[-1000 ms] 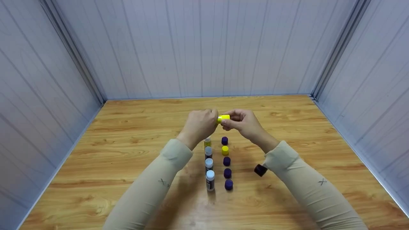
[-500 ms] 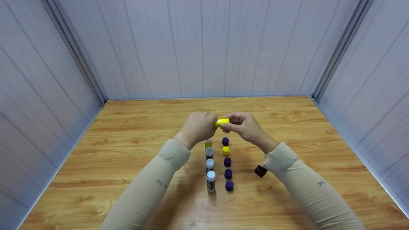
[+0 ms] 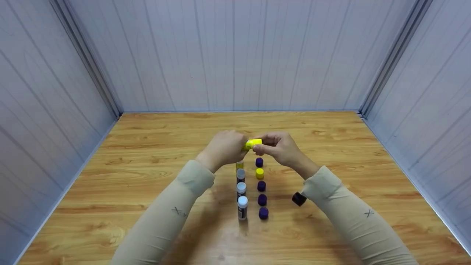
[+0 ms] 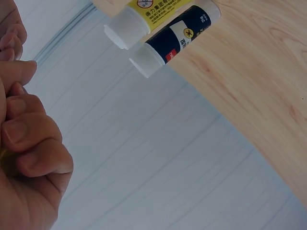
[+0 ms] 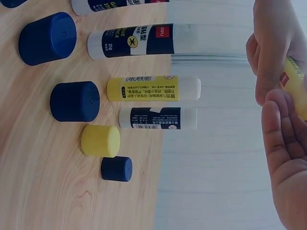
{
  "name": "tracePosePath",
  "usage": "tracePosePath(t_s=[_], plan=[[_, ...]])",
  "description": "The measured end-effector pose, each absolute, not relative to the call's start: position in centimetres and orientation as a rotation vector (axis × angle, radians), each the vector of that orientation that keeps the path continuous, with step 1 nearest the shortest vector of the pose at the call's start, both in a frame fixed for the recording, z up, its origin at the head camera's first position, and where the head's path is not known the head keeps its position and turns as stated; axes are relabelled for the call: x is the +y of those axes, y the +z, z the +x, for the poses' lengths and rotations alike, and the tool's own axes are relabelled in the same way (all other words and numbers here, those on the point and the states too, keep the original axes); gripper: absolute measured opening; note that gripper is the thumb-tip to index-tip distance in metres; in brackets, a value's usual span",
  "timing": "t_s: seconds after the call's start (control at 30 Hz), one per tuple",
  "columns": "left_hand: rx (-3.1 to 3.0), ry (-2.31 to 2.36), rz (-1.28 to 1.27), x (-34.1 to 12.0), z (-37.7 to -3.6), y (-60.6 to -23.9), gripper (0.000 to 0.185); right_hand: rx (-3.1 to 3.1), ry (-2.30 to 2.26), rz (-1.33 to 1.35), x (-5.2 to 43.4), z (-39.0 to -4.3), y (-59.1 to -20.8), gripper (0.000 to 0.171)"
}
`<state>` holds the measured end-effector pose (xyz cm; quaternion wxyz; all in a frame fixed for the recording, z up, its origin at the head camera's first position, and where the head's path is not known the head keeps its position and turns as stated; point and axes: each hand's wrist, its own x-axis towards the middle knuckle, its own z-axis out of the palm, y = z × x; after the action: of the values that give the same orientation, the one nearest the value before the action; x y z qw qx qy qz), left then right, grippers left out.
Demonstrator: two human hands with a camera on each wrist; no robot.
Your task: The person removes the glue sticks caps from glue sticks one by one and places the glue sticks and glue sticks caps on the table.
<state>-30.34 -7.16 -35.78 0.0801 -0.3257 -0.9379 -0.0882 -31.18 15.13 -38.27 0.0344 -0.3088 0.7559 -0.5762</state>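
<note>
Both hands, left hand (image 3: 224,149) and right hand (image 3: 279,147), pinch 1 yellow glue stick (image 3: 253,143) above 4 upright sticks (image 3: 241,189) and 5 caps (image 3: 261,187); table (image 3: 368,154) open either side.

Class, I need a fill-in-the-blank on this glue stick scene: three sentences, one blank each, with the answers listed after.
1. Both hands hold a glue stick whose colour is ____.
2. In the row of loose caps on the table, just one cap is ____.
3. The uncapped glue sticks on the table stand in a row of ____.

Missing words: yellow; yellow; four
</note>
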Motion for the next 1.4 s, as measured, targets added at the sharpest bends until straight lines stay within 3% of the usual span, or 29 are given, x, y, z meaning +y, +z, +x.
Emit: tracePosePath(t_s=[0.23,0.57,1.07,1.4], plan=[[-2.870,-0.293,-0.944,-7.2,-30.5,-35.1,0.026,2.331,-1.777,-0.976,15.4,-31.3,-38.2,0.026],[-2.873,-0.347,-0.755,-10.0,-31.4,-35.3,0.014,2.478,-1.770,-0.832,17.8,-32.9,-39.2,0.026],[-2.776,-0.896,-0.564,-11.2,-33.1,-36.7,0.033,2.744,-1.358,-0.645,17.9,-35.8,-42.7,0.041],[-2.742,-1.119,-0.443,-11.7,-33.6,-37.7,0.036,2.895,-1.059,-0.616,17.0,-36.7,-44.7,0.022]])
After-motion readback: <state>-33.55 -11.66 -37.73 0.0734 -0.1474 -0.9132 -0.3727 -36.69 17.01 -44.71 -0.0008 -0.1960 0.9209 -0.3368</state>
